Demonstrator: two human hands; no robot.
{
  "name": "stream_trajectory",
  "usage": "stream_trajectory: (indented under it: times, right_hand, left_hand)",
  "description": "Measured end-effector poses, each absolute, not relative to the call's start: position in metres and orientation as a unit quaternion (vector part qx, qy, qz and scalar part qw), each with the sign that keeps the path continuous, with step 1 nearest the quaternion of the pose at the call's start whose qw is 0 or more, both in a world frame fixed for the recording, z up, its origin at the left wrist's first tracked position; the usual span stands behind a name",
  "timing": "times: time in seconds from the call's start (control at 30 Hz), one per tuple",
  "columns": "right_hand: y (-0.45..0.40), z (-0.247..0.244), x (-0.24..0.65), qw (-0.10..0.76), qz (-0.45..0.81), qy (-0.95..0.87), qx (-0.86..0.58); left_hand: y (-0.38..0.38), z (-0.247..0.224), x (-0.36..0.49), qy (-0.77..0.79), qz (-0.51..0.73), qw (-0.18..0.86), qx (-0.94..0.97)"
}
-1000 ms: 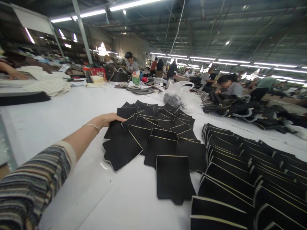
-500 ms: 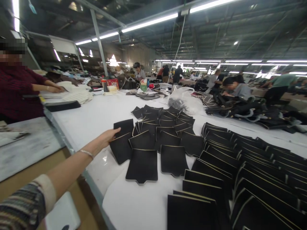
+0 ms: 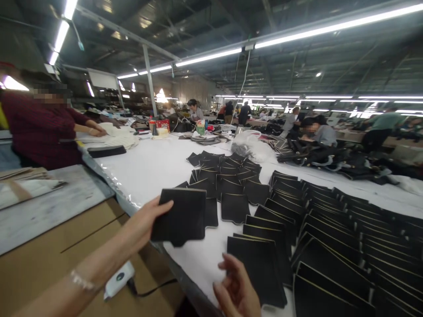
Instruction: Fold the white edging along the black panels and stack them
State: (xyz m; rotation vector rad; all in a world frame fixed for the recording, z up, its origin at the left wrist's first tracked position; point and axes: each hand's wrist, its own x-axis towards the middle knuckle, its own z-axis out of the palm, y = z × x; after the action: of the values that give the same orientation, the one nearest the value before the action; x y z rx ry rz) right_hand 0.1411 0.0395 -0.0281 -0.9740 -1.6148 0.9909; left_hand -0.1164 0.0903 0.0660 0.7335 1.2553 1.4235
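Observation:
My left hand (image 3: 153, 215) grips a flat black panel (image 3: 181, 215) by its left side, thumb on top, and holds it up over the table's near edge. The panel has a pale edge along its top and a small tab at the bottom. At the bottom centre my right hand (image 3: 236, 288) is raised with fingers bent and apart, nothing in it. It is beside a black panel (image 3: 257, 268) lying at the front of a row. Behind the held panel, similar loose panels (image 3: 234, 207) spread over the white table (image 3: 139, 165).
Overlapping rows of black panels (image 3: 343, 246) fill the right side. A clear plastic bag (image 3: 254, 145) and black bags (image 3: 330, 158) lie farther back. A person in dark red (image 3: 42, 123) works at left. A white device (image 3: 119, 279) with a cable rests on cardboard below the table edge.
My left hand has drawn back toward me, bringing a black panel off the loose spread. My right hand has come into view at the bottom. The view has shifted slightly left.

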Motion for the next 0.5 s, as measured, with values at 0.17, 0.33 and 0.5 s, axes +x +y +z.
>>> stream_trajectory:
  times: [0.17,0.33,0.5]
  right_hand:
    - [0.029,-0.002,0.164,0.416,0.445,-0.660,-0.439]
    - [0.002,-0.011,0.181,0.291,0.514,-0.660,-0.464]
    - [-0.015,-0.029,0.191,0.279,0.491,-0.679,-0.469]
  left_hand:
    - [-0.013,0.004,-0.037,0.467,0.485,0.710,0.205]
    - [-0.059,-0.008,-0.001,0.454,0.454,0.758,0.117]
    - [-0.078,-0.021,0.007,0.453,0.412,0.774,0.162]
